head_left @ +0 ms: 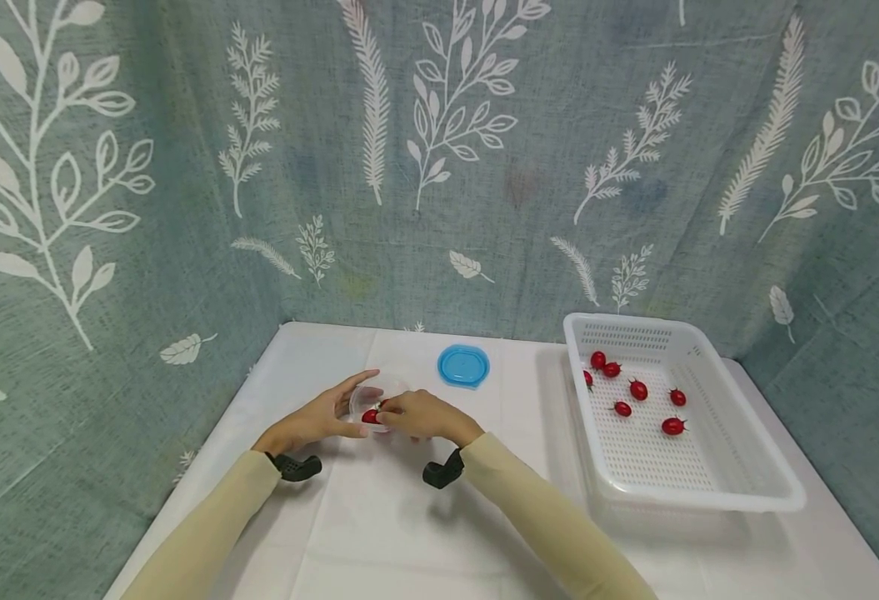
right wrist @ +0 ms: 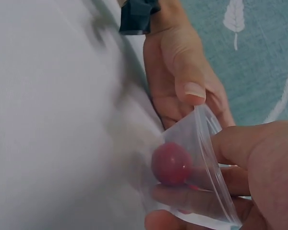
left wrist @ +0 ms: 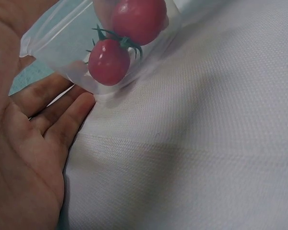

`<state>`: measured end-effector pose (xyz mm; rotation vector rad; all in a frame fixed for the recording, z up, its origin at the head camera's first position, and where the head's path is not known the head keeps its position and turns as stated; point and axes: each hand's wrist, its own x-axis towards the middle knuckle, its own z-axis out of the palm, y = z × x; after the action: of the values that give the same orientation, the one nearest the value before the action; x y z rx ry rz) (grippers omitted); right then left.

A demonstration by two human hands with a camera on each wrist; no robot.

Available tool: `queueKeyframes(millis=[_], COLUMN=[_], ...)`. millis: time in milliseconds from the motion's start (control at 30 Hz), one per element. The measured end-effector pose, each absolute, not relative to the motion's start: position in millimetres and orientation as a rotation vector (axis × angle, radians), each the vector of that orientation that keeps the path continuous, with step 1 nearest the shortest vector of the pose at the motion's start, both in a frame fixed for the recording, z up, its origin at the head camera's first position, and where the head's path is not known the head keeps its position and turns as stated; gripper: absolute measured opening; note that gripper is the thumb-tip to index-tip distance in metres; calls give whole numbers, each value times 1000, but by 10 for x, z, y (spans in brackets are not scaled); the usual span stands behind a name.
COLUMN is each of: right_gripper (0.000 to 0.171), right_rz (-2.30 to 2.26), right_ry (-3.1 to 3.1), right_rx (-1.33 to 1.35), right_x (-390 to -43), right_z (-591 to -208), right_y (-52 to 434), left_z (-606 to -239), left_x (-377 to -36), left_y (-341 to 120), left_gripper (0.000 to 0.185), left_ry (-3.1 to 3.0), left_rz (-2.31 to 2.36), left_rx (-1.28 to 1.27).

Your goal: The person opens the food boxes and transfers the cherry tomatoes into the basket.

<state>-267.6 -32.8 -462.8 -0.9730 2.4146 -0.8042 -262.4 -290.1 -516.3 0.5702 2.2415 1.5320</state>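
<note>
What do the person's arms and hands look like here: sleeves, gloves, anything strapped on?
Both arms wear long, close-fitting pale cream sleeves that end at the wrists. The left hand and right hand are bare, with no gloves or rings visible. A small black device sits under the left wrist and a matching black device under the right wrist; no cables show.

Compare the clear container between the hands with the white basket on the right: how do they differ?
The clear container is small, see-through and tilted between the left hand and right hand; the white basket is large, opaque, perforated and sits flat, untouched. The container shows two tomatoes; the basket holds seven. Both are open-topped.
</note>
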Motion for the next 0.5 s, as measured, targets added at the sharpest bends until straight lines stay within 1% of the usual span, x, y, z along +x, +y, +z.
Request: queueKeyframes(millis=[200,333,500], right_gripper=[34,31,28], right_rz=[-968,-1092,-1198], right_ry=[2315,2244,2176], right_rx=[-876,-805,-814], right_x=[-2681,-2679,-2683], right_z=[-4638,-4651,-4674], right_y=[-292,-269,-249], left_z=[-5156,-5143,-5135], left_x=[-2631,-2616,-2608], left_y=[-2903,-2895,-2889], left_gripper=[103,104,103], left_ry=[2235,2238,2245], left_rz=[1531,1531,1527], left_rx=[583,577,570])
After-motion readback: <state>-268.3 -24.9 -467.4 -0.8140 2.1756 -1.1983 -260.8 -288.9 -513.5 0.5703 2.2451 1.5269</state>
